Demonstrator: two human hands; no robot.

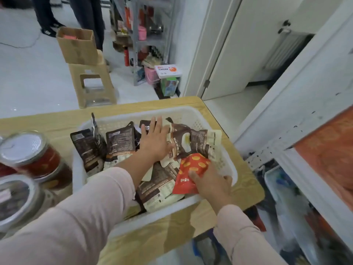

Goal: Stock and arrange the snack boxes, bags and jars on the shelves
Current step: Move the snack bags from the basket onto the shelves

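Left hand [155,139] lying flat, fingers straight and spread, pressing on the brown bags [118,144] in the white basket [191,111] on the worktop [38,121]. Right hand [212,183] pinching a red bag [191,173] at the basket's near right corner, thumb on top. Basket sitting heaped full, jars [28,152] waiting at left — stocking looking barely begun, nearly everything owing to the shelf [315,188] at right.

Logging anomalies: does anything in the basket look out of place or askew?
The red bag, held by the right hand, is the lone red one among brown bags heaped crookedly in the white basket. Nothing looks spilled.
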